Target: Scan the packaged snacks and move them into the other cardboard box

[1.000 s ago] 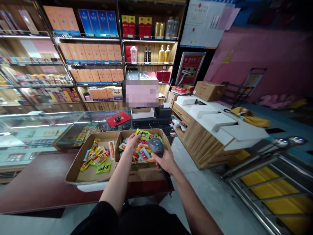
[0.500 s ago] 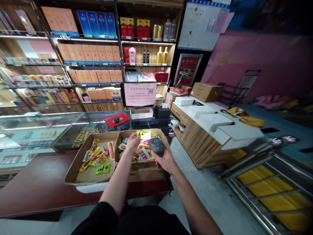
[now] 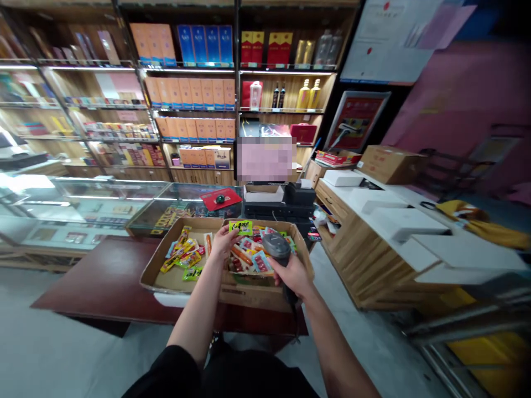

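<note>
Between the fingers of my left hand is a small yellow-green snack packet, held up over the right cardboard box. My right hand is wrapped round the handle of a black barcode scanner, its head close to the packet's right side. Beneath both hands the right cardboard box holds many mixed packets, among them wrapped sausages and a light-blue packet. Beside it, the left cardboard box has several yellow and green packets and a sausage along its right wall.
Both boxes rest on a dark red table. Behind it are a glass display counter, a red sheet with a dark round object, a monitor and a black printer. A wooden cabinet stands right; metal railing is nearer.
My view has swung left, so the scene sits further right. The bright light on the packet is gone. Both hands keep hold of the packet and the scanner.
</note>
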Available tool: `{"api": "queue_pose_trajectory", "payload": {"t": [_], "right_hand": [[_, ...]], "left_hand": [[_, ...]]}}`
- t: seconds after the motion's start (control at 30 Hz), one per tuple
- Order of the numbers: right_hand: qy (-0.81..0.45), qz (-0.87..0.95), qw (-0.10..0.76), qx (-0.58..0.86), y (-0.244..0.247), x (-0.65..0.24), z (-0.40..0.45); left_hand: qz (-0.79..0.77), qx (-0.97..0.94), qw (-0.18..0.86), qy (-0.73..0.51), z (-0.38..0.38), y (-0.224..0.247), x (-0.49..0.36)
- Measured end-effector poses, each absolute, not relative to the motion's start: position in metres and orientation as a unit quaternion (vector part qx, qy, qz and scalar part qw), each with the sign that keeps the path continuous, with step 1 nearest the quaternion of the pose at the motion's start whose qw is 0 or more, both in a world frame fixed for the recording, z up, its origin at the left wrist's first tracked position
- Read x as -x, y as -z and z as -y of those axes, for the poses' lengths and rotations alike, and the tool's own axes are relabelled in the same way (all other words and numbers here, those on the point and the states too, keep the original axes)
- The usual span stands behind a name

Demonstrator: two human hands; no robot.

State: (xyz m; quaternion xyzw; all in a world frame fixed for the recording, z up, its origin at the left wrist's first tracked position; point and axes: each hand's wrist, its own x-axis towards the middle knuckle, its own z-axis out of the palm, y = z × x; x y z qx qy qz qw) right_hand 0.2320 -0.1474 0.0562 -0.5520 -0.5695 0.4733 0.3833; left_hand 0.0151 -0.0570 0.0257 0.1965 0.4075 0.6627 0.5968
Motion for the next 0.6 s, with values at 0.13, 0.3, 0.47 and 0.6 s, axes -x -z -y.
{"api": "queue_pose_trajectory", "payload": {"t": [0.13, 0.3, 0.47, 0.6], "right_hand": [[-0.493, 0.578, 0.383, 0.525, -0.054, -0.220, 0.136], [-0.509, 0.604, 0.368, 0.490, -0.040, -0.208, 0.121], [-0.520, 0.602, 0.370, 0.480, -0.042, -0.206, 0.121], [-0.505, 0.588, 0.387, 0.500, -0.049, -0.218, 0.129]], "left_hand": [[-0.408, -0.140, 0.508, -0.745, 0.081, -0.030, 0.051], [-0.420, -0.104, 0.453, -0.780, 0.109, -0.034, 0.098], [-0.418, -0.132, 0.476, -0.762, 0.110, -0.028, 0.083], [-0.422, -0.174, 0.526, -0.718, 0.094, -0.024, 0.046]]}}
